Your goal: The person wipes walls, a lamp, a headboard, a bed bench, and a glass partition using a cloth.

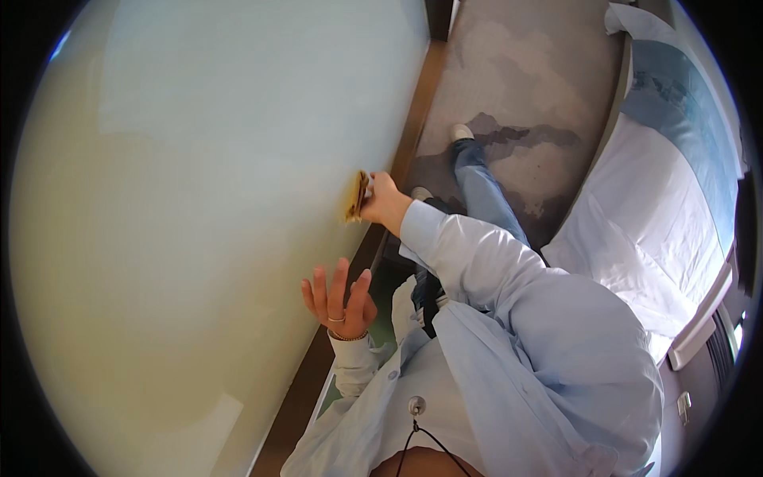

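A pale, glossy panel (226, 179), apparently frosted glass, fills the left side of the view. My right hand (384, 200) grips a folded yellow-brown cloth or pad (359, 197) whose far side faces the panel. A yellow reflection shows close beside the pad; whether it presses on the panel I cannot tell. Nearer to my body, my left hand (343, 304) is raised with its fingers apart and nothing in it. It wears a ring and a beaded bracelet. The fingertips overlap the panel in view, but contact is unclear.
A brown frame rail (422, 101) runs along the panel's lower edge. Patterned carpet (530, 65) covers the floor around my feet. To the right stands a bed (644, 220) with white linen and a blue runner (685, 101). A wall socket or switch (684, 408) is at lower right.
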Tool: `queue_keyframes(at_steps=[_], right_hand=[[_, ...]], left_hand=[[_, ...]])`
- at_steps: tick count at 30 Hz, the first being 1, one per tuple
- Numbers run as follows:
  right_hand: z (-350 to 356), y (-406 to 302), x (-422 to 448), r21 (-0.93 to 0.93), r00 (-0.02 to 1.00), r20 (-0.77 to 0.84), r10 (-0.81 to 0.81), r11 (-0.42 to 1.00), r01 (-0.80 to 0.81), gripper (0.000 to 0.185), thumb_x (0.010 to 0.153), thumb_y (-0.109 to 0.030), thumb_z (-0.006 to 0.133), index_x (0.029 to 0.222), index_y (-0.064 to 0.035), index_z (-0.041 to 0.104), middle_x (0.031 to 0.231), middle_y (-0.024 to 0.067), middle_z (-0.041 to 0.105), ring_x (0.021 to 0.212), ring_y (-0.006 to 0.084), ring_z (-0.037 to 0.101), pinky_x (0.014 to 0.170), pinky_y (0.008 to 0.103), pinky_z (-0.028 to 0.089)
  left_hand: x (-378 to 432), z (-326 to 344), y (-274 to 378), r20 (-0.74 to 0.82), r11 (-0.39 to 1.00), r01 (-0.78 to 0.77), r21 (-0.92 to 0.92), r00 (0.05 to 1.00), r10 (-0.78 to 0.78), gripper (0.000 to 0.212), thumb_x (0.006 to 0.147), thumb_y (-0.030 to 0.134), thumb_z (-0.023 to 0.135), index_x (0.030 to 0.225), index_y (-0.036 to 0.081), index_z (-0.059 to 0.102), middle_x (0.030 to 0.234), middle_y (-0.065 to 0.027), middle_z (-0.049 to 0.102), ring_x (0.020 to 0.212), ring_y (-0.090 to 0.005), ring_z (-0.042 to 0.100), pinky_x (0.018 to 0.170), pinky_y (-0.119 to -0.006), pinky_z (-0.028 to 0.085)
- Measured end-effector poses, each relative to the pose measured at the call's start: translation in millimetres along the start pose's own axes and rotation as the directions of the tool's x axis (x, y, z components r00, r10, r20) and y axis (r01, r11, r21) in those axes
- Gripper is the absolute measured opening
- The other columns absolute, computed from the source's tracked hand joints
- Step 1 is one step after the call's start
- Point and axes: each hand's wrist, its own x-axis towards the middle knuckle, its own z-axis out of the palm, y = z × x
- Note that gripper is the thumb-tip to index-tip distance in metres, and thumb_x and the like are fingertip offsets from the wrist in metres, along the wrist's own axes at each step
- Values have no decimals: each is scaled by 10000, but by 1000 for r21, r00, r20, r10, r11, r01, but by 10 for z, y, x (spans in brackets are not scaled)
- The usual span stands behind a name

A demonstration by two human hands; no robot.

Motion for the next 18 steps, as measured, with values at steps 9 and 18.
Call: queue_keyframes(at_steps=[9, 18], right_hand=[[1230, -1111, -162, -265, 863, 322, -389, 838, 476, 249, 906, -140, 363, 752, -48, 536, 755, 107, 573, 709, 287, 584, 636, 493, 489], [2187, -1719, -1172, -201, 299, 677, -673, 221, 954, 381, 944, -286, 366, 1105, -13, 577, 1124, 157, 595, 1002, 246, 563, 836, 351, 445]], left_hand=[[50, 107, -184, -63, 1000, -24, -6, 998, 24, 305, 807, -65, 495, 960, 165, 623, 1259, -116, 572, 1286, -371, 422, 1110, -498, 242], [-527, 374, -281, 158, 856, 2, 516, 983, -98, 375, 871, 125, 510, 1221, 207, 618, 1474, -137, 351, 1438, -343, 58, 1145, -463, -60]])
